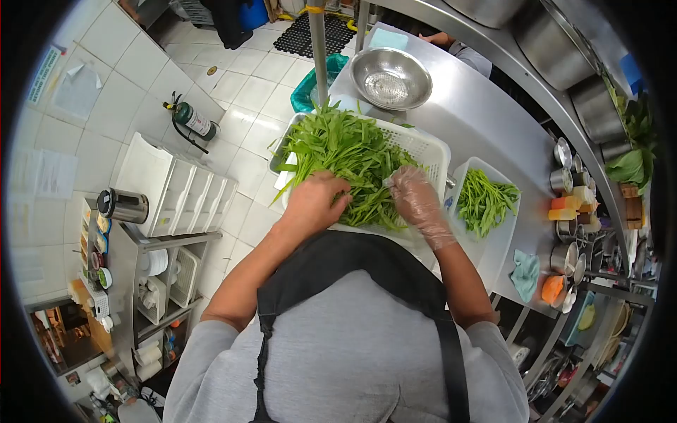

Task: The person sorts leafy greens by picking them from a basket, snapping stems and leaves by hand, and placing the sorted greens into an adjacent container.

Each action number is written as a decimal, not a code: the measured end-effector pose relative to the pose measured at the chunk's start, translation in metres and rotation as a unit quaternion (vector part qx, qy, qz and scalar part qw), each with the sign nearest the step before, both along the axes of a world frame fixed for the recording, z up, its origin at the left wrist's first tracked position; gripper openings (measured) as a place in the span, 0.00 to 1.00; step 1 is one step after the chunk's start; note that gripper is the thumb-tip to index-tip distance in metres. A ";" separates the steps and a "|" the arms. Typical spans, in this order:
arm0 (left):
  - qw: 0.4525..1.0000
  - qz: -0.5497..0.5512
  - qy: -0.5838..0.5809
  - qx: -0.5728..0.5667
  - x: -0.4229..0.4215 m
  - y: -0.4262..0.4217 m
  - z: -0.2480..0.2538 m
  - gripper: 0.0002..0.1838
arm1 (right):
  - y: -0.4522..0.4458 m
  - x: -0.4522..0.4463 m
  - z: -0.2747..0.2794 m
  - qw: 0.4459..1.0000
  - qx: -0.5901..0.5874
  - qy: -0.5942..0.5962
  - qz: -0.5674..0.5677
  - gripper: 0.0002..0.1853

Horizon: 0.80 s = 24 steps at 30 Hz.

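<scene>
A large heap of long leafy greens (345,144) fills a white perforated basket (438,151) in front of me. My left hand (315,202) is bare and lies at the near left side of the heap, its fingers curled among the stems; what they hold is too small to make out. In a clear plastic glove, my right hand (416,197) is closed at the right part of the heap, its fingertips partly hidden. Cut green stems (485,201) lie in a white tub (462,173) to the right of the basket.
A steel colander (391,77) sits on the steel counter (469,106) beyond the basket. At the right are a teal cloth (525,275) and sauce containers (564,208). Another person's arm (441,40) shows across the counter. A green-lined bin (305,92) stands behind a metal post (319,56).
</scene>
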<state>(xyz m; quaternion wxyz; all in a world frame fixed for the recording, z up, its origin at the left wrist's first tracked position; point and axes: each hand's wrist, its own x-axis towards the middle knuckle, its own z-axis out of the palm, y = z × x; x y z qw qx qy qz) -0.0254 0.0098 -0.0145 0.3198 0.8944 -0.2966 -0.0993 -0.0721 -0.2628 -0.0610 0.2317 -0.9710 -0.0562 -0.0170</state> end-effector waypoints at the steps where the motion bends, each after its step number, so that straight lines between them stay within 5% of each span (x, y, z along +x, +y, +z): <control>1: 1.000 -0.006 -0.027 -0.004 -0.002 -0.003 -0.003 0.14 | -0.002 -0.003 0.007 0.999 0.042 -0.016 -0.008 0.09; 3: 0.996 -0.015 -0.083 -0.013 -0.007 -0.012 -0.009 0.14 | -0.002 -0.005 0.025 0.995 0.088 -0.048 -0.018 0.07; 14: 0.984 0.020 0.133 -0.115 -0.011 -0.021 0.015 0.18 | 0.018 -0.003 0.076 0.980 0.057 -0.167 -0.087 0.07; 18: 0.908 0.054 0.340 -0.237 -0.009 -0.021 0.000 0.19 | 0.019 -0.001 0.076 0.976 0.054 -0.196 -0.072 0.09; 24: 0.842 0.116 0.412 -0.329 -0.002 -0.009 0.009 0.18 | 0.017 -0.008 0.111 0.966 0.040 -0.233 -0.108 0.22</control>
